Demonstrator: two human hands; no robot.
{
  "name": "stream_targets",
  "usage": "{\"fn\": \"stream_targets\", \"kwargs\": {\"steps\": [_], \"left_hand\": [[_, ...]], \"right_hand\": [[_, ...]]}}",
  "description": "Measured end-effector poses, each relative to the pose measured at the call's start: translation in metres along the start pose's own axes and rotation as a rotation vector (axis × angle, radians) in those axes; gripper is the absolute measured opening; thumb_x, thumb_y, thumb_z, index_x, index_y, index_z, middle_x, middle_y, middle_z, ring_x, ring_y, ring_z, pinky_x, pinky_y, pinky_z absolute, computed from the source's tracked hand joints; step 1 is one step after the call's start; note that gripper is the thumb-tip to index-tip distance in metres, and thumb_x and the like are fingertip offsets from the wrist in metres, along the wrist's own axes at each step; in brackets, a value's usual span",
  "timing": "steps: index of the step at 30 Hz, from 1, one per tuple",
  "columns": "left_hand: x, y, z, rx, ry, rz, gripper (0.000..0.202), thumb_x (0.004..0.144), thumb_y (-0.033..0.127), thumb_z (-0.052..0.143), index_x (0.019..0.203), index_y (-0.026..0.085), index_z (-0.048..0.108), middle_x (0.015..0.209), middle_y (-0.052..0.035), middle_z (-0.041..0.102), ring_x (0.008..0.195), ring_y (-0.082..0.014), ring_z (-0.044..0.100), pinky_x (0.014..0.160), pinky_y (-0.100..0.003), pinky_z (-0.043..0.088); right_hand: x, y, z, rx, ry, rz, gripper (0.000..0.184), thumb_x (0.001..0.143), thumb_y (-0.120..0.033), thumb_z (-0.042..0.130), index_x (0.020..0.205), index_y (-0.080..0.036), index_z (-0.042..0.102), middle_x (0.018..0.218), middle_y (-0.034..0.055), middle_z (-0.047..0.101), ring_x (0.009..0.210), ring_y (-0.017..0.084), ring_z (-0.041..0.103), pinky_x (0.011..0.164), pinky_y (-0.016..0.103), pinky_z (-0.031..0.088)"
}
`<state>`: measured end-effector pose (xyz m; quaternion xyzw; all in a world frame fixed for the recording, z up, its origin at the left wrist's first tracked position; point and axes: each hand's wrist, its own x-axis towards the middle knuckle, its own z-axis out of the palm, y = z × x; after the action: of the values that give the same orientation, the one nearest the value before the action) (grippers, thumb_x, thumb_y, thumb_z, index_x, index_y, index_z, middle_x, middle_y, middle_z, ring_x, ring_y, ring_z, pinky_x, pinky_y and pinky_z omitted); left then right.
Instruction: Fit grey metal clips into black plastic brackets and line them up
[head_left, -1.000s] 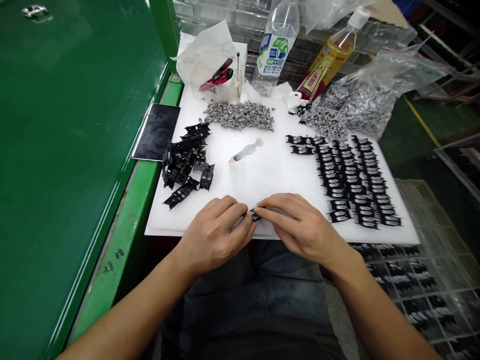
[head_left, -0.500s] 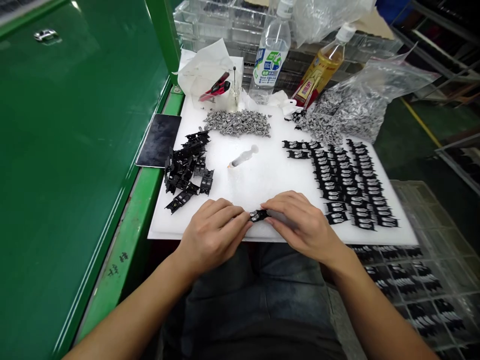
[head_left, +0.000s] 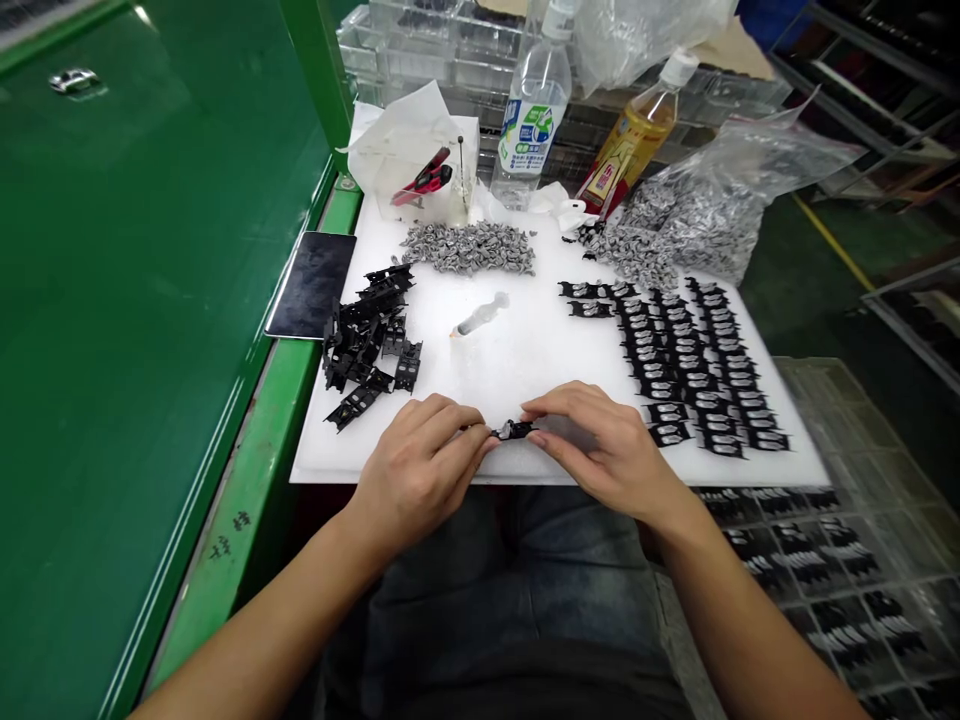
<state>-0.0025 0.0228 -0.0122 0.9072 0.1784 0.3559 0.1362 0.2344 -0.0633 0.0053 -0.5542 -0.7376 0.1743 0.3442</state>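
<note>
Between my two hands, near the front edge of the white board (head_left: 450,455), is a small black bracket (head_left: 514,430) with a silvery metal piece on it. My left hand (head_left: 427,455) pinches its left end. At its right end, my right hand (head_left: 596,440) has thumb and fingertips closed on it. A heap of loose black brackets (head_left: 371,340) lies to the left. Farther back is a pile of small grey metal pieces (head_left: 471,248). On the right, several columns of black brackets (head_left: 682,360) carry grey pieces. A small syringe-like tube (head_left: 480,315) lies mid-board.
A tablet (head_left: 311,285) rests on the green ledge at left. Behind stand a clear bottle (head_left: 534,120), a yellow drink bottle (head_left: 634,135) and a box with red-handled cutters (head_left: 426,180). A plastic bag of grey pieces (head_left: 705,220) leans back right. Clear trays (head_left: 885,480) sit below, right.
The bracket has tilted between my fingers, so its metal piece shows more from the side. My right thumb and fingertips have shifted slightly. The whole view has drifted a little.
</note>
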Motion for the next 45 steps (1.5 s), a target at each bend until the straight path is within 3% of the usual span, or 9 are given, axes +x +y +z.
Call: {"fn": "stream_targets", "kwargs": {"steps": [6, 12, 18, 24, 28, 31, 34, 40, 45], "left_hand": [[0.0, -0.003, -0.004, -0.06, -0.003, 0.008, 0.029, 0.096, 0.02, 0.074, 0.122, 0.014, 0.064, 0.11, -0.0136, 0.071, 0.094, -0.0238, 0.063, 0.081, -0.041, 0.053], [0.003, -0.001, -0.006, -0.005, -0.015, 0.024, 0.023, 0.096, 0.016, 0.07, 0.118, 0.014, 0.063, 0.107, -0.0121, 0.069, 0.092, -0.024, 0.063, 0.077, -0.039, 0.05], [0.001, 0.0, -0.004, 0.061, -0.048, 0.029, 0.014, 0.098, 0.017, 0.067, 0.111, 0.015, 0.065, 0.104, -0.0103, 0.07, 0.09, -0.0233, 0.06, 0.075, -0.039, 0.047], [0.001, 0.005, -0.005, 0.145, -0.037, 0.088, 0.01, 0.1, 0.02, 0.061, 0.104, 0.014, 0.068, 0.097, -0.0096, 0.069, 0.085, -0.0219, 0.059, 0.07, -0.038, 0.048], [-0.003, 0.009, -0.001, 0.16, 0.016, 0.273, 0.02, 0.096, 0.022, 0.065, 0.077, 0.018, 0.065, 0.073, -0.0029, 0.058, 0.068, -0.018, 0.053, 0.057, -0.035, 0.041], [-0.009, 0.01, 0.004, 0.11, 0.088, 0.359, 0.034, 0.094, 0.024, 0.069, 0.062, 0.02, 0.057, 0.062, 0.0006, 0.052, 0.057, -0.0144, 0.046, 0.051, -0.033, 0.036], [-0.014, 0.01, 0.006, 0.102, 0.112, 0.341, 0.039, 0.093, 0.025, 0.07, 0.058, 0.02, 0.055, 0.057, 0.0021, 0.049, 0.052, -0.0128, 0.044, 0.048, -0.032, 0.031], [-0.011, 0.012, 0.0, 0.121, 0.168, 0.309, 0.04, 0.091, 0.024, 0.07, 0.056, 0.02, 0.052, 0.057, 0.0025, 0.047, 0.053, -0.0129, 0.042, 0.047, -0.034, 0.028], [-0.006, 0.008, -0.009, 0.161, 0.206, 0.189, 0.04, 0.094, 0.022, 0.067, 0.058, 0.021, 0.05, 0.057, 0.003, 0.045, 0.054, -0.0135, 0.04, 0.05, -0.035, 0.025]], "right_hand": [[0.009, 0.0, -0.026, -0.078, -0.02, -0.008, 0.023, 0.098, -0.024, 0.073, 0.12, -0.024, 0.068, 0.109, 0.0057, 0.08, 0.103, 0.025, 0.073, 0.095, 0.044, 0.054], [0.03, 0.049, -0.082, -0.532, 0.121, 0.165, 0.02, 0.098, -0.025, 0.067, 0.117, -0.023, 0.071, 0.112, 0.0084, 0.081, 0.107, 0.031, 0.071, 0.096, 0.05, 0.044], [0.039, 0.081, -0.09, -0.63, 0.053, 0.179, 0.017, 0.099, -0.024, 0.062, 0.114, -0.025, 0.071, 0.111, 0.0065, 0.082, 0.11, 0.033, 0.07, 0.1, 0.054, 0.036], [0.037, 0.033, -0.068, -0.561, 0.206, 0.078, 0.02, 0.098, -0.031, 0.067, 0.116, -0.022, 0.069, 0.109, 0.0116, 0.077, 0.102, 0.033, 0.07, 0.09, 0.049, 0.048], [0.057, -0.029, -0.009, -0.276, -0.021, -0.084, 0.028, 0.102, -0.023, 0.062, 0.13, -0.023, 0.065, 0.095, 0.0055, 0.076, 0.076, 0.021, 0.07, 0.071, 0.034, 0.053], [0.086, -0.057, 0.039, -0.304, -0.118, 0.023, 0.038, 0.104, -0.032, 0.062, 0.141, -0.023, 0.06, 0.077, 0.0011, 0.075, 0.063, 0.021, 0.069, 0.06, 0.033, 0.047], [0.108, -0.061, 0.064, -0.326, -0.073, 0.134, 0.031, 0.102, -0.036, 0.067, 0.128, -0.02, 0.064, 0.069, 0.0013, 0.072, 0.061, 0.023, 0.069, 0.052, 0.031, 0.039], [0.07, -0.044, 0.045, -0.218, 0.135, -0.059, 0.006, 0.103, -0.023, 0.065, 0.108, -0.023, 0.066, 0.075, -0.0001, 0.068, 0.064, 0.017, 0.064, 0.062, 0.03, 0.049], [0.011, -0.034, 0.018, -0.28, 0.047, -0.189, 0.03, 0.099, -0.012, 0.065, 0.126, -0.025, 0.071, 0.099, 0.0074, 0.074, 0.087, 0.023, 0.07, 0.077, 0.038, 0.057]]}}
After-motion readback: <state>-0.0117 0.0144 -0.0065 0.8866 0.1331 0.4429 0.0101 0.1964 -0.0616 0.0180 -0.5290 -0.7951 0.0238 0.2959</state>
